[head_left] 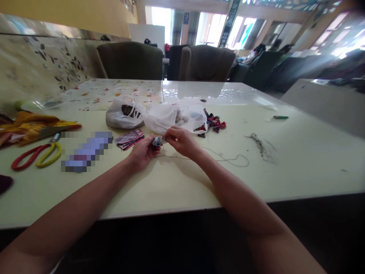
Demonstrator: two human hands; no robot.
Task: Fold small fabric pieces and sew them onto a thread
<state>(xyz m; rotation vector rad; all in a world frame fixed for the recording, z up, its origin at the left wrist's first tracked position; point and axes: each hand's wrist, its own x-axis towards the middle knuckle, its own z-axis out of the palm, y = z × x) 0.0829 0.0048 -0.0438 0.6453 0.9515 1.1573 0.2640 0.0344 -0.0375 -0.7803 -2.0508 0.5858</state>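
My left hand (pixel 142 151) and my right hand (pixel 181 141) meet over the pale table (pixel 299 167), both pinched on a small bundle of patterned fabric (pixel 157 141). A thin thread (pixel 228 159) trails from the bundle to the right across the table. Just behind my hands lie a flat stack of patterned fabric pieces (pixel 130 138) and white plastic bags (pixel 165 116). Loose red and dark fabric scraps (pixel 214 122) spill beside the bags.
Red and yellow scissors (pixel 37 154) and a yellow cloth (pixel 31 125) lie at the left. A tangle of thread (pixel 261 144) and a small green object (pixel 281 117) sit to the right. Armchairs (pixel 131 61) stand behind the table; people sit far back right.
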